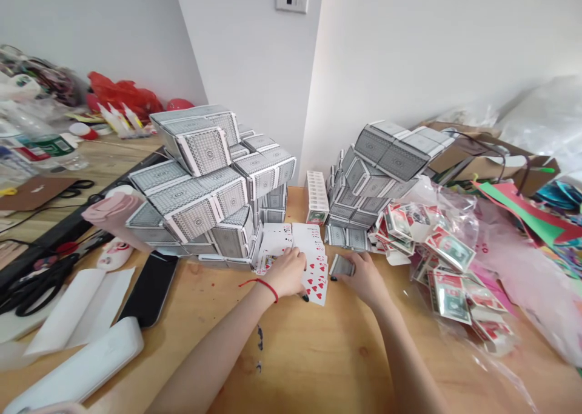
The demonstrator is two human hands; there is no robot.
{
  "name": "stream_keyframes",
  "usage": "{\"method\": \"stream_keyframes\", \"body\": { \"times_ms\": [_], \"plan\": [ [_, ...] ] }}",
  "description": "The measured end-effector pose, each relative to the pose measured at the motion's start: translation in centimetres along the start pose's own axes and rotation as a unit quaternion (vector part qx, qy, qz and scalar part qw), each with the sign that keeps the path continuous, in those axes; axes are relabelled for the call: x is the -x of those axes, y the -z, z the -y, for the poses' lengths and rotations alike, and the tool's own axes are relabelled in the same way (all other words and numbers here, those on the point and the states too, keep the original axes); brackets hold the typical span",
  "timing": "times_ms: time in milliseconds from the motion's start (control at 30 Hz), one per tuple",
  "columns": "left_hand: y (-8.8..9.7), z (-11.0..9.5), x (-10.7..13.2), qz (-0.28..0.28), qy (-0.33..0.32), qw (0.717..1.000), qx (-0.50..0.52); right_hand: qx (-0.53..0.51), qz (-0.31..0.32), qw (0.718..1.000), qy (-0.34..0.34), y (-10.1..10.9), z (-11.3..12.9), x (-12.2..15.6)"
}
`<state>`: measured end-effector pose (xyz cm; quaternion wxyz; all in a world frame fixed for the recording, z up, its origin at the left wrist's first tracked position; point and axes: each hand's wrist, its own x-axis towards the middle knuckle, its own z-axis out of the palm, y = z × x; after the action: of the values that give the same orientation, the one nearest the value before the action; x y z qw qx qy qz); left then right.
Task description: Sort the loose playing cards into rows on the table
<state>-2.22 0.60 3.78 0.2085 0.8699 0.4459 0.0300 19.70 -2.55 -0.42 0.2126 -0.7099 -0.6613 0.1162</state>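
My left hand (287, 273), a red string round its wrist, rests with curled fingers on a spread of face-up playing cards (313, 262) laid in overlapping rows on the wooden table (318, 353). The bottom row shows red hearts. My right hand (364, 277) is closed round a small deck of cards (342, 266) with a grey patterned back, held just right of the spread. A white card box (317, 197) stands behind the spread.
Two heaps of grey patterned card boxes rise behind, the left heap (204, 183) and the right heap (377, 171). Red-and-green card packs in a plastic bag (448, 262) lie at right. A black phone (150, 287), white paper (82, 308) and scissors (36, 287) lie at left.
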Motion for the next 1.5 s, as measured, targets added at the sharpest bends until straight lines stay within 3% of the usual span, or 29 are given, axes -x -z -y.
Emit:
{"method": "stream_keyframes", "body": {
  "times_ms": [200,367,433,533,600,700,833,1000,1133,1367,1500],
  "plan": [
    [-0.1,-0.1,0.8,-0.027,0.003,0.997,0.073,-0.093,-0.050,0.994,-0.015,-0.5,-0.6,0.9],
    [-0.7,0.9,0.8,-0.090,0.005,0.972,0.217,-0.255,-0.047,0.961,-0.101,-0.2,-0.8,1.1],
    [-1.0,1.6,0.3,-0.137,0.020,0.944,0.300,-0.359,-0.049,0.923,-0.128,0.0,-0.2,1.0],
    [-1.3,2.4,-0.7,-0.203,0.035,0.890,0.407,-0.563,-0.033,0.814,-0.141,0.0,1.3,0.3],
    [-1.4,2.7,-1.4,-0.236,0.049,0.861,0.447,-0.638,0.007,0.757,-0.141,-0.2,2.4,-0.4],
    [-1.4,2.6,-2.1,-0.283,0.078,0.827,0.479,-0.679,0.012,0.718,-0.150,-0.9,3.8,-1.3],
    [-1.7,2.7,-2.6,-0.338,0.095,0.790,0.503,-0.682,0.024,0.718,-0.138,-1.9,4.1,-1.6],
    [-2.8,3.5,-2.8,-0.308,0.068,0.781,0.539,-0.659,0.076,0.741,-0.107,-1.9,3.7,-1.1],
    [-3.2,3.7,-2.9,-0.293,0.055,0.772,0.561,-0.677,0.110,0.721,-0.099,-1.8,4.0,-1.1],
    [-2.8,3.8,-2.8,-0.316,0.080,0.753,0.571,-0.664,0.095,0.733,-0.108,-2.1,4.1,-1.3],
    [-3.0,3.8,-2.9,-0.314,0.073,0.741,0.589,-0.673,0.097,0.725,-0.109,-2.2,3.8,-1.3]
  ]
}}
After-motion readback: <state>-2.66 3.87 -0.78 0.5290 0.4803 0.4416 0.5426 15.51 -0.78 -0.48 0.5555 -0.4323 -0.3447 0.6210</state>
